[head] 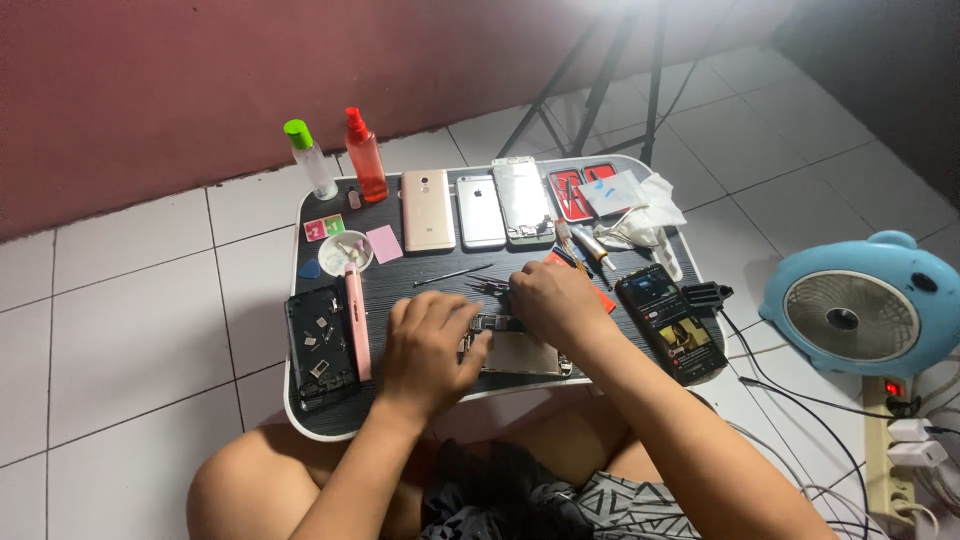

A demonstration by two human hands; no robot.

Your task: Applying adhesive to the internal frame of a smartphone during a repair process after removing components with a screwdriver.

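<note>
While both hands work over the opened phone [515, 350] lying at the near edge of the black lap table [400, 285], the left hand [430, 350] presses down on the phone's left side with fingers curled; whether it pinches anything I cannot tell. The right hand [550, 300] sits just beyond it, fingers bunched over the phone's top end, seemingly around a thin tool hidden by the knuckles. Left of the hands lies a black parts tray [320, 350] beside a pink phone frame [356, 320]. Three phones [478, 210] lie in a row at the far side, two spray bottles [340, 160] at the far left. A lit phone [672, 322] rests to the right.
</note>
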